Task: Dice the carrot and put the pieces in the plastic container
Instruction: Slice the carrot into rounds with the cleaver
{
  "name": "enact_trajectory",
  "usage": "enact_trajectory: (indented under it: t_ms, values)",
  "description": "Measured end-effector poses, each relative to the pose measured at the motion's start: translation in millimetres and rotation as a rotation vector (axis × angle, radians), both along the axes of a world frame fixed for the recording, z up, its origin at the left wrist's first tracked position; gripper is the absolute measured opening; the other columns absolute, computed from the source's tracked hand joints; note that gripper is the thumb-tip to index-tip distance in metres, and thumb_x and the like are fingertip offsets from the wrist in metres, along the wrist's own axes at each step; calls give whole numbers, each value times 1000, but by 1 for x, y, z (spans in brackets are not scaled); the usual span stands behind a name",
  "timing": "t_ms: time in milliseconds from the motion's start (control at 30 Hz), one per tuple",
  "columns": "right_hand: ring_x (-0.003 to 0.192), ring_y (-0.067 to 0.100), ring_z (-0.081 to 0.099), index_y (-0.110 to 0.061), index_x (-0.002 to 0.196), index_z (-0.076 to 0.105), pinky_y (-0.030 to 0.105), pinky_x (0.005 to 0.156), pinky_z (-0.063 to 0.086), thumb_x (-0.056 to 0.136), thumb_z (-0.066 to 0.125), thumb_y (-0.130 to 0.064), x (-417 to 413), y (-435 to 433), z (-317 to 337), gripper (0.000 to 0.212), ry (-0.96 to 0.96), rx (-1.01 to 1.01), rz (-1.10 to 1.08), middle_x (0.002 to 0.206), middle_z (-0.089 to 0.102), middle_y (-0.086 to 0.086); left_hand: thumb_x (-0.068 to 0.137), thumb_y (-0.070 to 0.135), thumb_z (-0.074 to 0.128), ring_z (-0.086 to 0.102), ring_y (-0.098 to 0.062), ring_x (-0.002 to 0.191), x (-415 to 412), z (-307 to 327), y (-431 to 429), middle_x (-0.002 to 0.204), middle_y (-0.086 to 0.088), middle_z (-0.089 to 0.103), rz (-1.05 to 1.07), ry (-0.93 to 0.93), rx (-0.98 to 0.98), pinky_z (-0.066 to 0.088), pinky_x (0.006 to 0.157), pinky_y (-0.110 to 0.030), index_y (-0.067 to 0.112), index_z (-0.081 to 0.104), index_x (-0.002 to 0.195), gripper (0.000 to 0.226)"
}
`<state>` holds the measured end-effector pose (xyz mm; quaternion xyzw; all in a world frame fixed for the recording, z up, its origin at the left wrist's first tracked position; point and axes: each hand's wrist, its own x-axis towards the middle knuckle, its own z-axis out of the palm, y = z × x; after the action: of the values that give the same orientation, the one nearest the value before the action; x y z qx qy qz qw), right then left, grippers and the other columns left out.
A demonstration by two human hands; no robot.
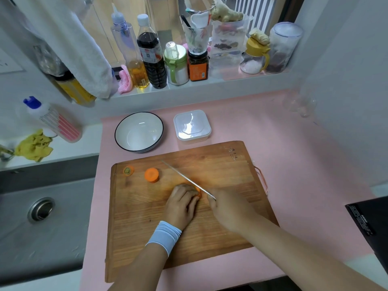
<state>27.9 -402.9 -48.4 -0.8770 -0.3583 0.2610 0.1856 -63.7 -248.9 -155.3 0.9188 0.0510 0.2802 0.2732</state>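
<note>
On the wooden cutting board (220,223) my left hand (181,203) curls over a piece of carrot (198,191), mostly hidden under the fingers. My right hand (230,208) grips the handle of a knife (184,178); its blade runs up and left, along the carrot's right side. A thick carrot chunk (152,175) and the carrot's stem end (128,170) lie at the board's upper left. The plastic container (192,125) stands lidded behind the board.
A white bowl (139,132) with a dark rim stands left of the container. Bottles and jars line the windowsill (231,77). A sink (42,208) lies to the left, and a black box (369,219) sits at the right edge. The board rests on a pink mat (294,154).
</note>
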Motion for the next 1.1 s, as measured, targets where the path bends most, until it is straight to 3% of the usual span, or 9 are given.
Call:
enact_trajectory:
  t_ms: [67, 200, 533, 667, 833, 933, 1100]
  values:
    - [81, 23, 63, -29, 111, 60, 34, 69, 50, 101, 40, -29, -4, -3, 2, 23, -42, 41, 3, 89, 67, -2, 93, 12, 62, 58, -23, 98, 0, -1, 0, 99, -7, 66, 6, 0, 1, 40, 100, -22, 3, 72, 95, 13]
    - [75, 20, 57, -31, 112, 57, 34, 66, 47, 101, 38, -32, -10, -9, 4, 22, -39, 48, -22, 81, 60, -7, 92, 13, 62, 57, -22, 101, 0, -3, -1, 99, -8, 66, 18, -1, 11, 37, 103, -20, 3, 72, 97, 15]
    - [86, 29, 65, -30, 114, 57, 37, 73, 53, 99, 37, -32, -14, -13, 11, 25, -31, -30, -22, 90, 67, -1, 92, 14, 60, 57, -22, 102, 0, -4, -1, 100, -10, 67, 29, -2, 12, 34, 105, -19, 2, 72, 96, 17]
    - [72, 24, 54, -26, 91, 52, 32, 64, 41, 100, 39, -28, -11, -11, 18, 16, -25, -55, -5, 74, 52, -6, 91, 12, 62, 57, -22, 101, 1, -2, -1, 100, -9, 67, 20, -17, -3, 35, 104, -19, 3, 71, 95, 14]
    - [68, 23, 54, -24, 67, 42, 30, 59, 36, 100, 42, -25, -3, -5, 24, 33, 32, -119, 2, 68, 50, -5, 93, 14, 60, 58, -21, 99, 1, 0, -2, 97, -6, 66, 18, -5, -32, 38, 101, -21, 5, 72, 92, 16]
    - [67, 24, 56, -24, 66, 43, 31, 53, 36, 99, 44, -22, 4, -2, 28, 34, 74, -160, 0, 71, 55, 1, 93, 14, 61, 59, -22, 98, 1, -1, -1, 98, -4, 65, 16, 5, -43, 39, 100, -23, 6, 72, 92, 13]
    - [78, 26, 63, -18, 77, 55, 32, 63, 44, 101, 44, -22, 6, 4, 33, 26, 108, -188, -11, 82, 63, 6, 91, 10, 65, 57, -19, 98, 1, 0, 0, 97, -3, 65, 9, 8, -53, 37, 101, -20, 6, 72, 91, 8]
